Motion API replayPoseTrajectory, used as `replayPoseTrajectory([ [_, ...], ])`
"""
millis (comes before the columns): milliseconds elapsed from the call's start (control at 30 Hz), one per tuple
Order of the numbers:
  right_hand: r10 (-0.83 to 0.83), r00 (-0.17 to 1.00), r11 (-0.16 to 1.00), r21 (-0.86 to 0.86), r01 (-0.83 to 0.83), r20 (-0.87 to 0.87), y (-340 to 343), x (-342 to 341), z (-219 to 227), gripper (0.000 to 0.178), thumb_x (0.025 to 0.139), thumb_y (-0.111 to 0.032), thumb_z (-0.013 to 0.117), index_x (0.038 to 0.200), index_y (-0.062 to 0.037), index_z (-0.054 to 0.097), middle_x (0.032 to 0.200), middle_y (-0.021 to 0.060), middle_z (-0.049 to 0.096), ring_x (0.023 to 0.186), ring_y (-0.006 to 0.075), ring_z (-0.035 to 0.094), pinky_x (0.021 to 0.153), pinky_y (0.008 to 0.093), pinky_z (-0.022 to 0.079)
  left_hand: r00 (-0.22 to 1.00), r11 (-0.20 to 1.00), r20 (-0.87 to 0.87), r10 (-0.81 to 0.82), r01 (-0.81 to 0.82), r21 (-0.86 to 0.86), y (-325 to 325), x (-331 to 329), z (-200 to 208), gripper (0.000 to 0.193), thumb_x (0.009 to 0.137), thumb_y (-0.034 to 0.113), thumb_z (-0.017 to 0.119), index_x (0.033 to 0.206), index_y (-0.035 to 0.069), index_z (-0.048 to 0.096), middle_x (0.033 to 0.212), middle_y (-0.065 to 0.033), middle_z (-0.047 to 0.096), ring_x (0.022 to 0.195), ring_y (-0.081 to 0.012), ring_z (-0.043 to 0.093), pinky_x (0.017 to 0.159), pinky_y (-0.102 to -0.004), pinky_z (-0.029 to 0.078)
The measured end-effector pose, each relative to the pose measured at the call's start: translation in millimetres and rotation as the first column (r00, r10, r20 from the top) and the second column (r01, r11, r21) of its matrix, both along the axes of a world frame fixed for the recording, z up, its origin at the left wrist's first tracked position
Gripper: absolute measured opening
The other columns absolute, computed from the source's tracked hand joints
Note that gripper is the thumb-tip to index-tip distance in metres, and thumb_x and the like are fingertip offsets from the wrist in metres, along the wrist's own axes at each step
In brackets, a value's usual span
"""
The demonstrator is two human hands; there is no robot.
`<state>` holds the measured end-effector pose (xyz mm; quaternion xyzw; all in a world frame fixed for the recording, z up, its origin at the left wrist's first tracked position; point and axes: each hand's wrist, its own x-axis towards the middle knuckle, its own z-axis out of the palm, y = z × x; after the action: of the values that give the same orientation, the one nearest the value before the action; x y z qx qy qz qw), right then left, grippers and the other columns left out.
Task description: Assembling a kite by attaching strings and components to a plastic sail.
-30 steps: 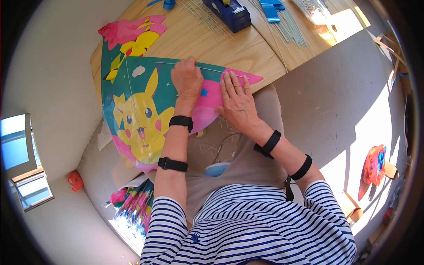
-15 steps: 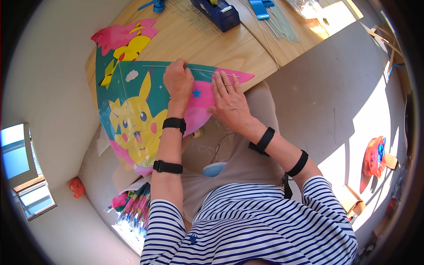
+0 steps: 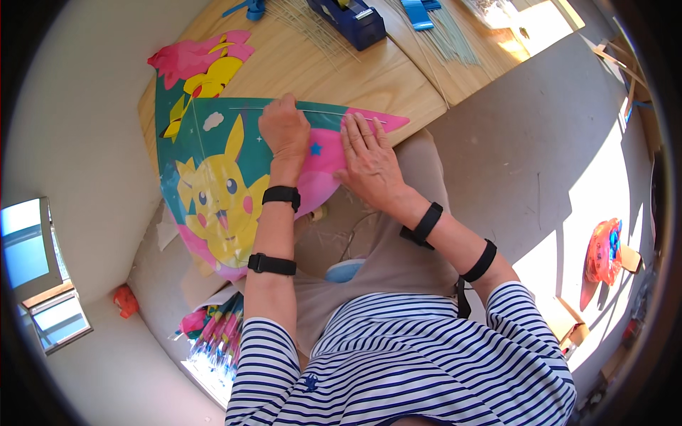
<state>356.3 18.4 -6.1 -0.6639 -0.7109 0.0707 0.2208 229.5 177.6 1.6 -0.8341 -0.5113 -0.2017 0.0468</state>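
A green and pink kite sheet [image 3: 245, 149] with a yellow cartoon character on it lies partly on the table and hangs over its near edge towards my lap. Along its far edge runs a thin white rod [image 3: 323, 111]. My left hand [image 3: 285, 135] is closed at this edge, its fingers curled over the rod; the fingertips are mostly hidden. Flat near the pink right corner lies my right hand [image 3: 371, 160], fingers stretched out over the sheet and the rod.
A blue tape dispenser [image 3: 348, 21] and several thin sticks [image 3: 302, 28] lie farther back on the wooden table [image 3: 383, 78]. Another part of printed sheet [image 3: 213, 74] spreads at the left. Folded colourful sheets [image 3: 217, 326] are low on the left; an orange bag [image 3: 602, 252] sits far right.
My left hand has slid slightly left along the far edge. My right hand stays pressed flat in nearly the same spot.
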Motion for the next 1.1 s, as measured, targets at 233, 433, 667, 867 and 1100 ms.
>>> replayPoseTrajectory([
  [233,0.004,1.000,1.000,0.008,-0.004,0.007,0.2,-0.2,-1.5,0.086,0.081,-0.043,0.070,0.142,0.0120,0.042,0.153,0.0273,0.035,0.147,0.0379,0.027,0.122,0.0518,0.015,0.976,0.980,0.191,0.108,-0.073,-0.183,6.4,-19.8,-0.3,0.008,0.078,0.010,0.065,0.084,0.006,0.063,0.083,-0.0114,0.066,0.083,-0.0334,0.064,0.071,-0.0452,0.050],
  [433,0.012,1.000,1.000,-0.010,-0.012,0.022,0.1,-0.4,0.1,0.086,0.083,-0.044,0.068,0.142,0.0122,0.041,0.153,0.0276,0.035,0.148,0.0383,0.025,0.122,0.0517,0.013,0.945,0.976,0.313,0.095,-0.027,-0.216,3.8,-19.4,-1.8,0.008,0.078,0.007,0.064,0.085,0.005,0.064,0.084,-0.0130,0.066,0.083,-0.0330,0.063,0.072,-0.0443,0.050],
  [667,0.017,1.000,1.000,-0.018,-0.016,0.018,-0.1,0.0,0.0,0.086,0.083,-0.044,0.068,0.143,0.0115,0.041,0.154,0.0275,0.034,0.148,0.0383,0.025,0.122,0.0518,0.013,0.945,0.982,0.314,0.089,-0.030,-0.188,7.5,-17.8,-7.4,0.014,0.077,0.007,0.064,0.090,0.003,0.067,0.077,-0.0131,0.068,0.071,-0.0273,0.067,0.067,-0.0363,0.052],
  [867,0.015,0.999,1.000,-0.018,-0.015,0.035,0.3,0.5,1.3,0.087,0.082,-0.045,0.068,0.142,0.0118,0.041,0.153,0.0274,0.035,0.148,0.0383,0.026,0.122,0.0520,0.013,0.904,0.955,0.396,0.161,-0.042,-0.293,3.4,-17.7,-5.3,0.013,0.076,0.003,0.062,0.089,0.003,0.066,0.078,-0.0141,0.067,0.075,-0.0317,0.066,0.069,-0.0410,0.051],
  [1100,0.014,0.999,1.000,-0.003,-0.014,0.032,0.3,0.7,-0.8,0.088,0.082,-0.046,0.069,0.142,0.0119,0.041,0.153,0.0277,0.035,0.147,0.0384,0.027,0.122,0.0519,0.014,0.896,0.959,0.413,0.165,-0.048,-0.279,3.6,-13.8,-3.6,0.012,0.076,0.003,0.062,0.087,0.003,0.065,0.076,-0.0144,0.067,0.074,-0.0321,0.066,0.068,-0.0409,0.051],
])
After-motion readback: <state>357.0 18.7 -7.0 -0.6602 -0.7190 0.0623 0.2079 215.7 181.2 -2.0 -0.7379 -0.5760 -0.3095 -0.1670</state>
